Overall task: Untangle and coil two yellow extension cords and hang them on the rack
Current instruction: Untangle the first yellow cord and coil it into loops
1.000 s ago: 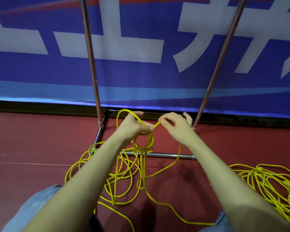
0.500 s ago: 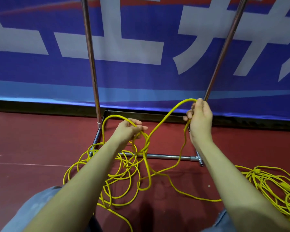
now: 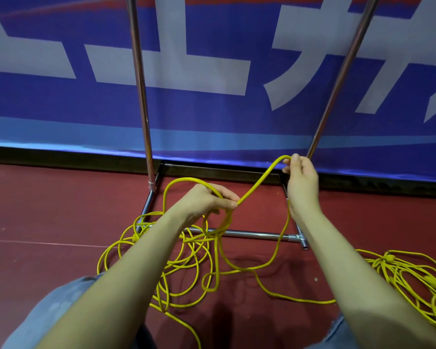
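Head cam: my left hand [image 3: 207, 200] grips the gathered loops of the yellow extension cord [image 3: 259, 182], and my right hand [image 3: 300, 180] pinches the same cord up at 2 o'clock from it. The free run drops toward 6 o'clock onto the floor [image 3: 48, 210]. Second cord pile [image 3: 408, 275] sits at 4 o'clock, rack [image 3: 257, 234] just beyond my hands.

Bare forearms [image 3: 126, 280], blue denim trousers [image 3: 48, 313]

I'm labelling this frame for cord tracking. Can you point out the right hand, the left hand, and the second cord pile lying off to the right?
right hand [image 3: 301, 182]: head view, back of the hand.
left hand [image 3: 207, 199]: head view, back of the hand.
second cord pile [image 3: 410, 275]: head view, a strand among its loops.
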Demonstrator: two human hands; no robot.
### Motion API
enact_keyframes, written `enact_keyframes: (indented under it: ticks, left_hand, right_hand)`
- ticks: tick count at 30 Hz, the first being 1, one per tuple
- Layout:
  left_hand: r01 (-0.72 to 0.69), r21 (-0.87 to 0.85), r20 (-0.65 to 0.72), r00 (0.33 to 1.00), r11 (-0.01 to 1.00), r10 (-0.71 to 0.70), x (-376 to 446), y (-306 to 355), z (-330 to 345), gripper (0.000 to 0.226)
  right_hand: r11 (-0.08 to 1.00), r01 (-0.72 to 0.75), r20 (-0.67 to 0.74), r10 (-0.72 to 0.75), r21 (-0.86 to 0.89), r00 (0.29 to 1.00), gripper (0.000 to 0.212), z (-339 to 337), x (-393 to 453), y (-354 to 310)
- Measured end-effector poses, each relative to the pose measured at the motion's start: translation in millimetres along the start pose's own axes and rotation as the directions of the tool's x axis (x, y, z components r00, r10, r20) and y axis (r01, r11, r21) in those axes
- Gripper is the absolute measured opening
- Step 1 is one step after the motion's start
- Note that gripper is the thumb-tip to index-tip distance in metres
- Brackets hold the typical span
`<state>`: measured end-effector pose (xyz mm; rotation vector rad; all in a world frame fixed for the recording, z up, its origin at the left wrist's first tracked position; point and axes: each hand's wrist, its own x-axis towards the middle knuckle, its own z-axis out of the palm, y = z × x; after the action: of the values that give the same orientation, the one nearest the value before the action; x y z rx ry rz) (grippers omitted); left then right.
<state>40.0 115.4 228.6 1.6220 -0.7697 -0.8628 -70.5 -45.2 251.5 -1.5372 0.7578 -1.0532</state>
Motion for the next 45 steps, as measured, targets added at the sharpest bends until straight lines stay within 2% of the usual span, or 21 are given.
enact_keyframes:
  ticks: [2, 5, 8, 10, 12, 14, 16, 18, 19, 21, 23, 27, 29, 32, 33, 35, 37, 38, 40, 42, 45]
  left_hand:
    - [-0.015, -0.095, -0.069, 0.998, 0.995, 0.009, 1, 4, -3, 0.014]
    - [-0.074, -0.370, -0.185, 0.983, 0.926, 0.005, 5, 11, -11, 0.011]
    - [-0.097, -0.521, -0.247, 0.968, 0.848, -0.040, 7, 18, -18, 0.007]
    - [-0.069, -0.503, -0.263, 0.962, 0.862, -0.076, 6, 18, -18, 0.010]
    - [-0.014, -0.380, -0.281, 0.954, 0.925, -0.101, 5, 15, -17, 0.016]
    - [0.053, -0.216, -0.296, 0.948, 0.975, -0.117, 4, 11, -17, 0.023]
    - [0.087, -0.162, -0.297, 0.946, 0.983, -0.133, 3, 9, -19, 0.026]
    - [0.078, -0.223, -0.276, 0.951, 0.972, -0.140, 2, 11, -21, 0.027]
    - [0.063, -0.307, -0.252, 0.957, 0.950, -0.145, 1, 13, -22, 0.027]
    - [0.021, -0.497, -0.193, 0.972, 0.867, -0.134, 0, 20, -24, 0.027]
    - [-0.017, -0.589, -0.170, 0.980, 0.808, -0.103, -1, 25, -26, 0.028]
    - [-0.065, -0.641, -0.180, 0.981, 0.765, -0.068, -6, 30, -26, 0.027]
    - [-0.098, -0.669, -0.208, 0.976, 0.736, -0.059, -7, 33, -27, 0.025]
    - [-0.163, -0.705, -0.265, 0.963, 0.690, -0.044, -7, 35, -28, 0.024]
    - [-0.178, -0.712, -0.279, 0.960, 0.680, -0.040, -6, 35, -28, 0.024]
    - [-0.197, -0.719, -0.292, 0.956, 0.667, -0.033, -5, 36, -26, 0.024]
    - [-0.204, -0.721, -0.292, 0.956, 0.663, -0.023, -5, 36, -22, 0.024]
    - [-0.211, -0.720, -0.293, 0.956, 0.662, -0.013, -5, 37, -21, 0.025]
    - [-0.239, -0.703, -0.311, 0.950, 0.670, 0.013, -6, 37, -21, 0.024]
    - [-0.268, -0.685, -0.343, 0.939, 0.677, 0.025, -6, 36, -23, 0.024]
    - [-0.286, -0.678, -0.394, 0.919, 0.677, -0.007, -5, 33, -28, 0.025]
  right_hand:
    - [1.000, 0.000, 0.008, 0.000, -0.015, 1.000, 0.028, -3, 1, 1]
    - [0.999, 0.039, 0.025, -0.039, 0.014, 0.999, 0.025, -6, 1, 1]
    - [0.993, 0.116, 0.137, -0.119, 0.033, 0.983, 0.015, -3, -6, -3]
    - [0.988, 0.153, 0.260, -0.150, 0.010, 0.954, 0.007, 2, -11, -6]
    - [0.985, 0.175, 0.341, -0.162, -0.007, 0.926, 0.011, 8, -16, -8]
    - [0.979, 0.205, 0.376, -0.187, -0.008, 0.907, 0.016, 12, -20, -9]
    - [0.968, 0.252, 0.381, -0.227, -0.017, 0.896, 0.017, 13, -21, -9]
    - [0.957, 0.288, 0.384, -0.253, -0.035, 0.888, 0.018, 11, -20, -8]
    - [0.954, 0.296, 0.395, -0.256, -0.041, 0.882, 0.018, 10, -19, -8]
    - [0.948, 0.312, 0.425, -0.259, -0.058, 0.868, 0.014, 10, -19, -7]
    - [0.944, 0.321, 0.443, -0.259, -0.069, 0.858, 0.016, 11, -21, -7]
    - [0.943, 0.324, 0.462, -0.256, -0.074, 0.849, 0.017, 10, -18, -10]
    - [0.961, 0.268, 0.472, -0.204, -0.071, 0.858, 0.014, 3, -15, -13]
    - [0.979, 0.167, 0.513, -0.085, -0.117, 0.854, 0.035, -5, -13, -13]
    - [0.981, 0.147, 0.541, -0.056, -0.127, 0.839, 0.032, -6, -15, -14]
    - [0.977, 0.139, 0.593, -0.016, -0.162, 0.805, 0.005, -4, -18, -12]
    - [0.974, 0.098, 0.640, 0.058, -0.205, 0.766, 0.026, 0, -18, -8]
    - [0.976, 0.044, 0.669, 0.112, -0.212, 0.734, 0.026, 3, -20, -7]
    - [0.981, -0.066, 0.710, 0.177, -0.182, 0.681, 0.006, 9, -24, -6]
    - [0.983, -0.020, 0.705, 0.145, -0.183, 0.694, 0.012, 13, -29, -6]
    - [0.993, 0.065, 0.619, 0.010, -0.099, 0.786, 0.024, 15, -26, -4]
